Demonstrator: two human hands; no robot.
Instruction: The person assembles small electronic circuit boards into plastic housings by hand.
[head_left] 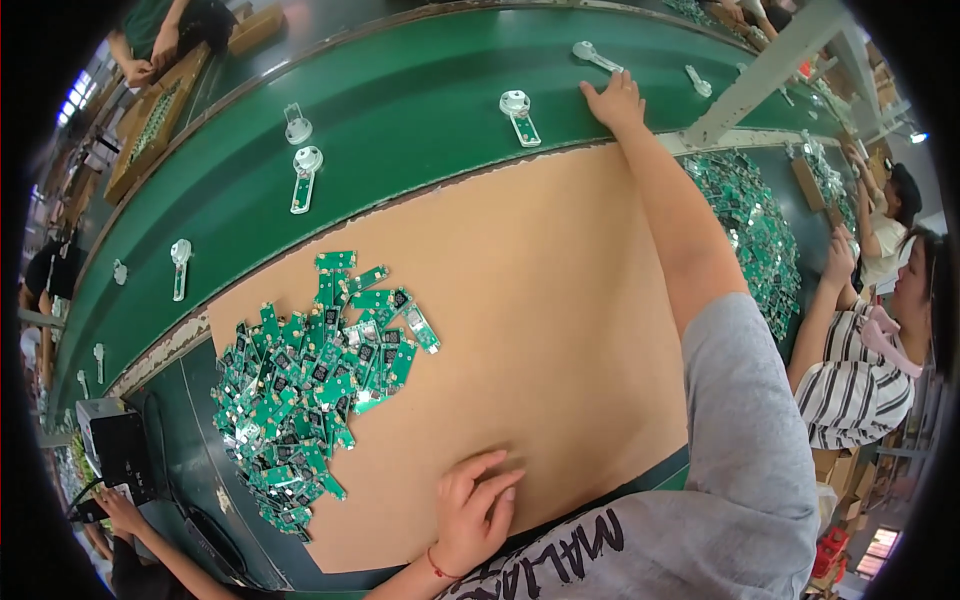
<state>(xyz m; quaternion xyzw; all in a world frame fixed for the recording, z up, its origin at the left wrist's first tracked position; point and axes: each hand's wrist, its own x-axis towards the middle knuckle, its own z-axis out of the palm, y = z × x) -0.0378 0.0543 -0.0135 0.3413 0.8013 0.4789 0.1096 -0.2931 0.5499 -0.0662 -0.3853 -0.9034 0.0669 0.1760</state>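
A black and gray box stood at the far left, with a co-worker's hand just below it, while a tray of small parts lay near another worker's hands toward the upper left. A green belt curved across the scene, carrying white pieces with round heads and slim handles: 1 lay toward its left, and 2 more, an upper piece and a lower piece, sat close together farther right. Below them, a heap of green circuit boards covered the left part of a tan cardboard sheet. The person's left hand, a red cord at its wrist, was over the sheet's lower edge, right of the heap, its fingers loosely curled around nothing visible; whether it touched the cardboard could not be told. Above the sheet, a white piece with a green board in its handle lay on the belt. The right hand reached beyond it, thumb and fingers spread, its fingertips just beside a white handled piece on the belt; contact could not be confirmed. Farther right came a pale post, a 2nd heap of boards and a co-worker in a striped shirt.
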